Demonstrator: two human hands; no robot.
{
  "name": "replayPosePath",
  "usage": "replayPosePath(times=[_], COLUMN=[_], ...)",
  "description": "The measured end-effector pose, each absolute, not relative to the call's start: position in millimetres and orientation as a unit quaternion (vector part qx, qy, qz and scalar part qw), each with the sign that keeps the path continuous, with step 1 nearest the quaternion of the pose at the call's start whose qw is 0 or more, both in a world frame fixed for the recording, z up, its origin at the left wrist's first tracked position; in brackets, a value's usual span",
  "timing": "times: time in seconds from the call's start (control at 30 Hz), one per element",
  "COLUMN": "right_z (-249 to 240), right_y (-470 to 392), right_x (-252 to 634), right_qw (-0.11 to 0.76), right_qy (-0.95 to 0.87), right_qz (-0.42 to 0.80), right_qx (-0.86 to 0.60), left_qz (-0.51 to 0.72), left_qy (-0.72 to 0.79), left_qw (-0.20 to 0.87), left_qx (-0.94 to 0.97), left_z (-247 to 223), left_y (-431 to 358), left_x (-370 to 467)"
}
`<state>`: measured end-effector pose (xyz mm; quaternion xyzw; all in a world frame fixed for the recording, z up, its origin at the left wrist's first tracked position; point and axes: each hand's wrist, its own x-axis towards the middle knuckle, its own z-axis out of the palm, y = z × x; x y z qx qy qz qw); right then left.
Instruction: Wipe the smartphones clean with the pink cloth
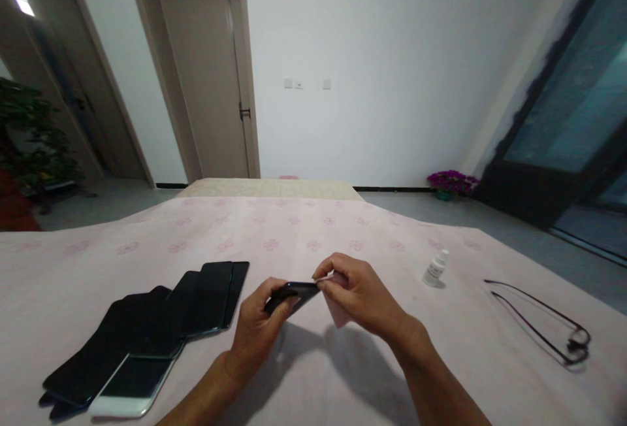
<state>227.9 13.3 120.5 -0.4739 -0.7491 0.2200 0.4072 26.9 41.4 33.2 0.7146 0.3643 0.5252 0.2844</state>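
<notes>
Between thumb and fingers, my left hand (259, 318) grips a dark smartphone (302, 291) just above the table, its edge turned toward me. My right hand (355, 289) is closed on a thin pinkish cloth (337, 311), with the fingertips at the phone's right end. Part of the cloth hangs below the fingers. To the left lies an overlapping spread of several black phones (130, 321). A white-framed phone (134, 383) lies at the near side of that spread.
A small white dropper bottle (435, 269) stands on the pink flowered tablecloth (294, 233) to the right. Farther right lie dark-framed glasses (543, 328) with their temples extended. Beyond the table are a closed door (206, 80), a white wall and purple flowers (451, 181).
</notes>
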Motion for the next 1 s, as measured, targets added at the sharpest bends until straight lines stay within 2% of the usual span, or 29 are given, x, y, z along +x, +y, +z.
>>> replayPosePath(times=[1.0], right_z=[129], right_y=[-2], right_x=[228], right_qw=[0.353], right_qy=[-0.775], right_qz=[0.162], right_qx=[-0.499], left_qz=[0.512], left_qy=[0.342], left_qw=[0.309], left_qx=[0.725], left_z=[33], left_y=[38], left_x=[31])
